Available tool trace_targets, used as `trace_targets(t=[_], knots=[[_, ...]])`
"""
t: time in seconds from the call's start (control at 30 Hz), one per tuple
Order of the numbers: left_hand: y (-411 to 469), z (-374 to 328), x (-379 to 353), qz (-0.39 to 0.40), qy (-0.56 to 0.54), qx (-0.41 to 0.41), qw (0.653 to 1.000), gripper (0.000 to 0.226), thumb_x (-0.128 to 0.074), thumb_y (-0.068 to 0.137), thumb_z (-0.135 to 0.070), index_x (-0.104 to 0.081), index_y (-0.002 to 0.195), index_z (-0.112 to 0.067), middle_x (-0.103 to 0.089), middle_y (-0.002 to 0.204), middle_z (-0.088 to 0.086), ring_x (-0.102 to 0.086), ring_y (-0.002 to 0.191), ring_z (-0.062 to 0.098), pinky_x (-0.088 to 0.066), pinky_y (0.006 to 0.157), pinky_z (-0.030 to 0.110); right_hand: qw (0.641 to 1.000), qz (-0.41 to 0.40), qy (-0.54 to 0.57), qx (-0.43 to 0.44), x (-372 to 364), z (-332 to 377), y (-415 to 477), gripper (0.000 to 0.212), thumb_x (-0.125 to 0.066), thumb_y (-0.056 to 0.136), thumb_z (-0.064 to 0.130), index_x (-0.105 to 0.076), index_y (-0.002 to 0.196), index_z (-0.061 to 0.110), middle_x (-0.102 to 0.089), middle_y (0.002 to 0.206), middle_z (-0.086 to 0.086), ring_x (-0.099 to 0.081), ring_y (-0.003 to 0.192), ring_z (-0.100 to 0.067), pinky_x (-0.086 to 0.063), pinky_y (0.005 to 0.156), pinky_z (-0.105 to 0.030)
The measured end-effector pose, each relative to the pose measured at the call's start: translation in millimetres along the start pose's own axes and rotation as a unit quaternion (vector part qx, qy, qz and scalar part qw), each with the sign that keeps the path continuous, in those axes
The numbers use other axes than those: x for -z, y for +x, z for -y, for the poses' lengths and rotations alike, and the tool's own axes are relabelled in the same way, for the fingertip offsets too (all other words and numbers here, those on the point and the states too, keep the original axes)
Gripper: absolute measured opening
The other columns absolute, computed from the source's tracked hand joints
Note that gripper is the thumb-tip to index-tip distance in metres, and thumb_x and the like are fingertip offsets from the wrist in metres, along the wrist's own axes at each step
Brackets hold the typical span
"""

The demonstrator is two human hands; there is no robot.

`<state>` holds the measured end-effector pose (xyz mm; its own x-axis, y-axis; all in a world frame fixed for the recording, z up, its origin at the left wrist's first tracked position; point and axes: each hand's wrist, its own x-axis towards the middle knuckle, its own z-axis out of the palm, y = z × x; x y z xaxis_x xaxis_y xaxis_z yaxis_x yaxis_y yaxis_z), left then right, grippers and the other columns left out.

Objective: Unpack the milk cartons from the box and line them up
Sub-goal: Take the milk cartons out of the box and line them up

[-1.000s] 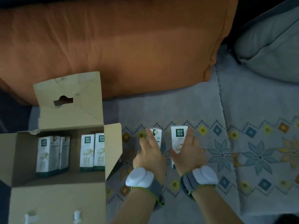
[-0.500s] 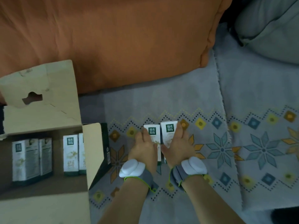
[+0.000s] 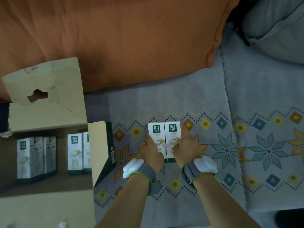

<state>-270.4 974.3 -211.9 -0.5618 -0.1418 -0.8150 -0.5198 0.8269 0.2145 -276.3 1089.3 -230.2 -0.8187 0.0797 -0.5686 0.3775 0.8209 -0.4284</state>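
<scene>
At far left, the open cardboard box (image 3: 49,204) lies on the patterned grey cover (image 3: 197,104), its flaps spread. Four milk cartons (image 3: 49,155) stand inside it, in two pairs. Just right of the box, the left hand (image 3: 150,153) presses its curled grip against the outer side of the left carton (image 3: 155,137). That carton touches the right carton (image 3: 172,137), and both appear to stand upright on the cover. The right hand (image 3: 186,149) flanks the far side, its grip partly spread, thumb on the front face and fingers along the carton's edge. I judge the step in hand is squaring this first pair together to start the row. Next, both hands need to let go gently so neither carton topples, then reach left into the box for another pair and set it beside these.
</scene>
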Motion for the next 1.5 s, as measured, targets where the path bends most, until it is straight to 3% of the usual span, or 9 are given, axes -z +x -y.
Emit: trace_targets(t=[0.13, 0.27, 0.47, 0.6, 0.77, 1.03, 1.17, 1.37, 1.5], knots=[[-15, -6, 7, -0.023, 0.019, -0.008, 1.0, 0.072, -0.049, 0.09, -0.018, -0.001, 0.144, -0.01, -0.026, 0.145, 0.018, -0.041, 0.125, 0.034, -0.041, 0.098, 0.041, 0.999, 0.023, -0.031, 0.019, 5, 9, -8, 0.068, -0.053, 0.087, 0.014, -0.018, 0.146, 0.016, -0.04, 0.144, -0.012, -0.057, 0.108, -0.035, -0.05, 0.085, -0.041], [-54, -3, 14, -0.119, 0.023, -0.108, 0.987, 0.066, -0.041, 0.093, -0.031, -0.004, 0.146, -0.015, -0.024, 0.148, 0.007, -0.031, 0.131, 0.026, -0.031, 0.104, 0.031, 0.998, -0.017, 0.014, 0.059, 17, 26, -31, 0.06, -0.056, 0.087, 0.018, -0.031, 0.141, 0.008, -0.036, 0.145, -0.016, -0.046, 0.123, -0.035, -0.041, 0.1, -0.042], [-119, 28, 51, -0.168, -0.01, -0.196, 0.966, 0.047, -0.048, 0.086, -0.022, -0.042, 0.132, -0.015, -0.049, 0.129, 0.006, -0.044, 0.118, 0.026, -0.036, 0.099, 0.033, 0.983, -0.124, 0.061, 0.12, 32, 65, -81, 0.037, -0.061, 0.083, 0.01, -0.057, 0.119, 0.004, -0.058, 0.123, -0.016, -0.055, 0.11, -0.034, -0.05, 0.088, -0.039], [-151, 58, 84, -0.239, 0.012, -0.223, 0.945, 0.034, -0.046, 0.078, -0.026, -0.064, 0.103, -0.011, -0.066, 0.102, 0.008, -0.062, 0.091, 0.032, -0.054, 0.075, 0.04, 0.962, -0.201, 0.092, 0.159, 29, 105, -111, 0.02, -0.058, 0.079, 0.006, -0.067, 0.097, 0.006, -0.068, 0.097, -0.013, -0.063, 0.088, -0.034, -0.054, 0.071, -0.037], [-162, 112, 118, -0.283, 0.04, -0.149, 0.947, 0.041, -0.078, 0.063, -0.011, -0.066, 0.102, -0.007, -0.068, 0.102, 0.014, -0.063, 0.091, 0.04, -0.053, 0.068, 0.048, 0.944, -0.233, 0.09, 0.214, 14, 157, -137, 0.019, -0.057, 0.078, 0.011, -0.07, 0.091, 0.009, -0.069, 0.089, -0.009, -0.065, 0.079, -0.031, -0.055, 0.062, -0.034], [-157, 180, 137, -0.321, -0.024, -0.077, 0.944, 0.048, -0.068, 0.076, -0.018, -0.056, 0.122, -0.01, -0.06, 0.12, 0.012, -0.053, 0.11, 0.037, -0.046, 0.087, 0.049, 0.929, -0.232, 0.071, 0.279, -25, 223, -158, 0.019, -0.06, 0.074, 0.009, -0.068, 0.091, 0.011, -0.067, 0.092, -0.007, -0.063, 0.079, -0.029, -0.053, 0.066, -0.034], [-143, 220, 142, -0.316, -0.061, -0.046, 0.946, 0.042, -0.066, 0.078, -0.017, -0.058, 0.118, -0.006, -0.058, 0.122, 0.013, -0.049, 0.112, 0.039, -0.042, 0.091, 0.046, 0.931, -0.198, 0.085, 0.296, -56, 256, -159, 0.017, -0.062, 0.074, 0.008, -0.067, 0.09, 0.008, -0.067, 0.091, -0.01, -0.063, 0.081, -0.032, -0.054, 0.068, -0.036], [-114, 277, 155, -0.279, -0.061, 0.015, 0.958, 0.048, -0.055, 0.085, -0.021, -0.046, 0.131, -0.008, -0.045, 0.136, 0.012, -0.038, 0.121, 0.037, -0.034, 0.099, 0.042, 0.967, -0.079, 0.05, 0.236, -110, 282, -152, 0.022, -0.059, 0.084, 0.016, -0.065, 0.105, 0.015, -0.063, 0.11, -0.005, -0.057, 0.101, -0.031, -0.05, 0.079, -0.038], [-103, 294, 162, -0.29, -0.09, 0.009, 0.953, 0.046, -0.053, 0.083, -0.006, -0.048, 0.128, -0.001, -0.048, 0.131, 0.019, -0.042, 0.114, 0.043, -0.038, 0.093, 0.047, 0.977, -0.027, 0.036, 0.207, -136, 296, -141, 0.025, -0.057, 0.087, 0.022, -0.061, 0.112, 0.019, -0.059, 0.118, -0.003, -0.052, 0.109, -0.028, -0.046, 0.082, -0.036]])
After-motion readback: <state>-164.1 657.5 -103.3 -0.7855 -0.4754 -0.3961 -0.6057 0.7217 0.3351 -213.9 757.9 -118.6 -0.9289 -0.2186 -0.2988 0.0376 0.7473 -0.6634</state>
